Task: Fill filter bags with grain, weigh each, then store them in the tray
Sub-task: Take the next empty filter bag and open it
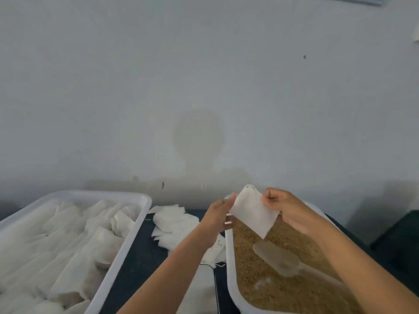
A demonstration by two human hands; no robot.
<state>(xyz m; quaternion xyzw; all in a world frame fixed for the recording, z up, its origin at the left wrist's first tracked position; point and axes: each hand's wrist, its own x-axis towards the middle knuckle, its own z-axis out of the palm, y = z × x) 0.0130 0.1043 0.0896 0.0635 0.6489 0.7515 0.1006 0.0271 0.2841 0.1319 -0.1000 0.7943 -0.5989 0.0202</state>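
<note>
both hands (217, 215) (286, 209) pinching one empty filter bag (254, 214) above grain tray (229, 268), at 4 o'clock.

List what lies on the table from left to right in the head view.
Tray of filled bags → pile of empty bags → left hand → held bag → right hand. Under the hands, at the right, sits the grain tray with a scoop in it.
</note>
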